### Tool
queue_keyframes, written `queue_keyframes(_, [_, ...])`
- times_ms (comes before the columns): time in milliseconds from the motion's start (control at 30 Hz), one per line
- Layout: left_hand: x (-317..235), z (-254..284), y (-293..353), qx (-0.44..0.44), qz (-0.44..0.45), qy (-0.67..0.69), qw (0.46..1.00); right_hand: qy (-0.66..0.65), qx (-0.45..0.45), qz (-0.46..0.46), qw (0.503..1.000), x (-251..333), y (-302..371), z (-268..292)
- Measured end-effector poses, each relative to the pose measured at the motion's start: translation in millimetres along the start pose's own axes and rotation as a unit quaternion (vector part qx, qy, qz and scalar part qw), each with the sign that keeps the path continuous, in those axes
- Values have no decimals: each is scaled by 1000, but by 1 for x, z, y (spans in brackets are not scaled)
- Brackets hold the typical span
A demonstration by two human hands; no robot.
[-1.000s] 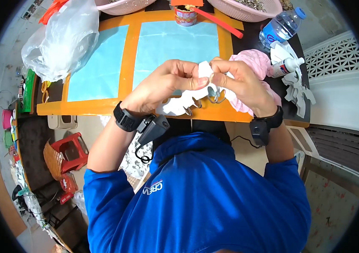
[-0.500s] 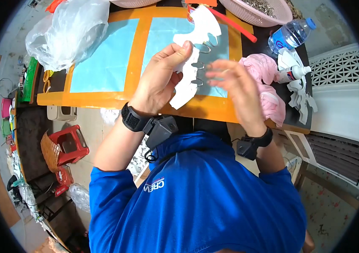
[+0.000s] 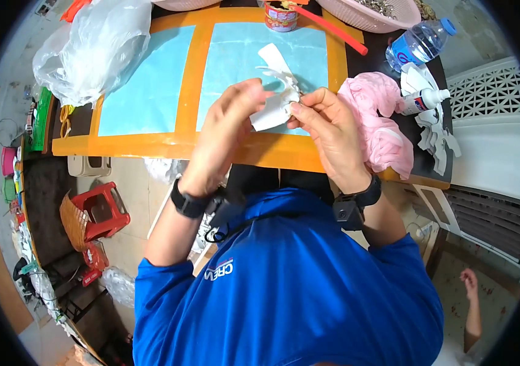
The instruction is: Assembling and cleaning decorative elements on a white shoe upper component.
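Observation:
A white, flat, flexible piece with a notched edge (image 3: 272, 113) is bent over the table in front of me. My right hand (image 3: 333, 125) pinches its right edge between thumb and fingers. At the piece's left side is my left hand (image 3: 228, 119), slightly blurred, with thumb and fingers apart and not closed on it. The metal wire loops along the notched edge are mostly hidden by the bend and my right fingers. Beneath both hands lies a light blue panel (image 3: 223, 55) bordered by orange tape.
A pink cloth (image 3: 372, 104), a small white bottle (image 3: 424, 100), more white pieces (image 3: 437, 143) and a water bottle (image 3: 415, 46) stand at right. Farther back are a tub (image 3: 281, 18), a red stick (image 3: 336, 32) and a pink basket (image 3: 369, 21). A plastic bag (image 3: 95, 52) sits left. Another person's hand (image 3: 469, 282) shows lower right.
The white piece has been turned and bent, lower over the table. My right hand has moved in and taken its edge; my left hand has loosened. Another person's arm has appeared lower right.

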State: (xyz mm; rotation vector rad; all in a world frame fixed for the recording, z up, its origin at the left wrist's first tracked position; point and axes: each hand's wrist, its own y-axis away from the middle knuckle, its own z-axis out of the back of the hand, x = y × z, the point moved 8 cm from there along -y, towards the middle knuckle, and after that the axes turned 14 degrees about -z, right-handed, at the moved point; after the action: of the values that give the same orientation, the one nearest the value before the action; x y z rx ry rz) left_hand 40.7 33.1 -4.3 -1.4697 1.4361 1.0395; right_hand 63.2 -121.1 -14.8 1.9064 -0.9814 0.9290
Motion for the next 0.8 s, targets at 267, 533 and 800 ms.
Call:
queue_keyframes(267, [-20,0,0,-48,-161,-54,984,39,21,1,999,8,1,-24])
queue_keyframes(533, [-43,-34,2,22,-242,-99,965,113,-17,58,992,23,-2,-20])
queue_keyframes(800, [-9,-2,-11,-48,-58,79,994,257,10,-6,966,25,9,-15])
